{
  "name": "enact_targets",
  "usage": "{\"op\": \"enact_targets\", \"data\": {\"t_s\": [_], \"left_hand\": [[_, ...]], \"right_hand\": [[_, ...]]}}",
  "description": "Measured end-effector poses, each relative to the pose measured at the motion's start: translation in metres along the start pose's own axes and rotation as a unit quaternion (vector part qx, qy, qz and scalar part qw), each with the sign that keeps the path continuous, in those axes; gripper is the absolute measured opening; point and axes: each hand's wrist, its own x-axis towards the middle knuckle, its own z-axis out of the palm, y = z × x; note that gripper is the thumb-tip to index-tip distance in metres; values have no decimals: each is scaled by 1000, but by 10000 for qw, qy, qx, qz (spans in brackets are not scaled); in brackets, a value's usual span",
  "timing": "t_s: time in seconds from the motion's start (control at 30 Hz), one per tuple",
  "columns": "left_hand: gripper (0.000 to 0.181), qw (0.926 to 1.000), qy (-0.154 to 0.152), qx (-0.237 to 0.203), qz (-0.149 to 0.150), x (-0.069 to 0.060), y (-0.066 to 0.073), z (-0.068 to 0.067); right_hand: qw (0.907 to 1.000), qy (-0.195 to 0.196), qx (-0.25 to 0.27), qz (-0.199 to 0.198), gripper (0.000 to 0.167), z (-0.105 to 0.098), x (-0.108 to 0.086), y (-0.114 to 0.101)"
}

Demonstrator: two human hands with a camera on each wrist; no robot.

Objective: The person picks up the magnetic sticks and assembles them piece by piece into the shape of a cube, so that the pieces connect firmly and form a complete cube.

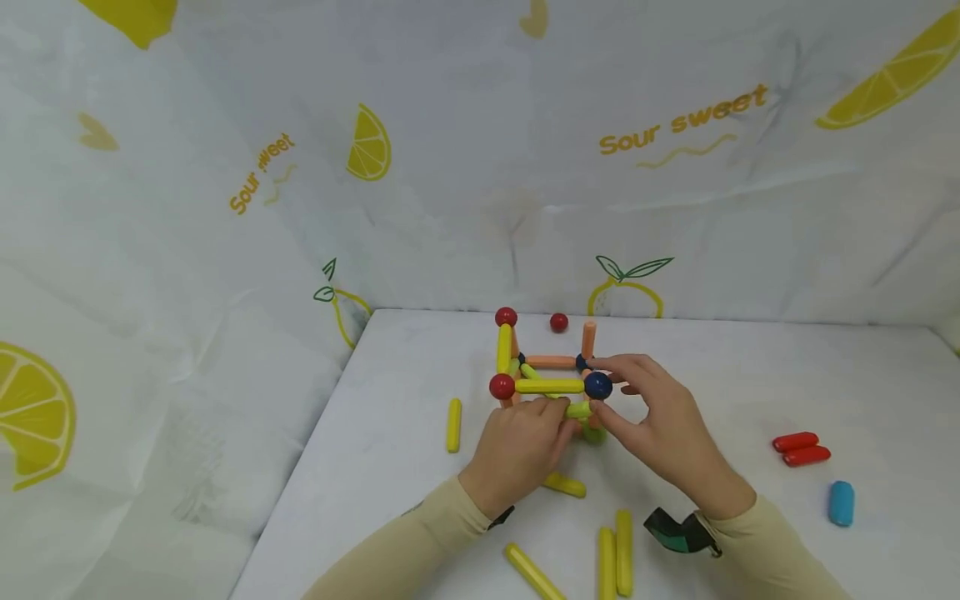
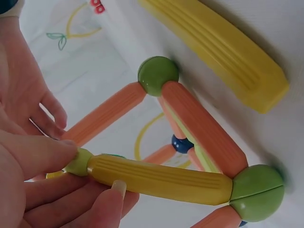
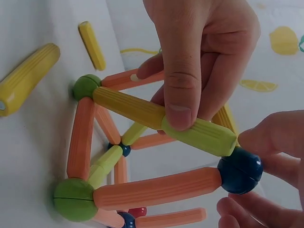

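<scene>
A toy frame of sticks and balls stands on a white table, just off the head view's centre toward 4 or 5 o'clock; the left hand, at its 7 o'clock, pinches a lime stick between closed thumb and fingers, while the right hand, at 4 o'clock, partly curls its fingertips around a blue ball. The stick's end seems to meet that ball, though fingers partly hide it. Loose yellow sticks lie between 5 and 6 o'clock, red sticks past 3.
</scene>
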Motion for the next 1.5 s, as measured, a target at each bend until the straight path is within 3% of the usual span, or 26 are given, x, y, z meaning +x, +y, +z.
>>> {"op": "enact_targets", "data": {"t_s": [0.27,0.43,0.6,1.5], "left_hand": [[24,9994,182,303,-44,4,2,0],[27,9987,75,505,-62,6,5,1],[30,9987,-54,499,-109,8,7,1],[28,9972,-75,658,-338,7,6,4]], "right_hand": [[10000,-41,-41,-48,42,1,2,1],[10000,16,-57,28,44,2,2,2],[9998,120,-150,-9,50,4,-1,2],[9994,209,-285,59,52,11,0,-2]]}}
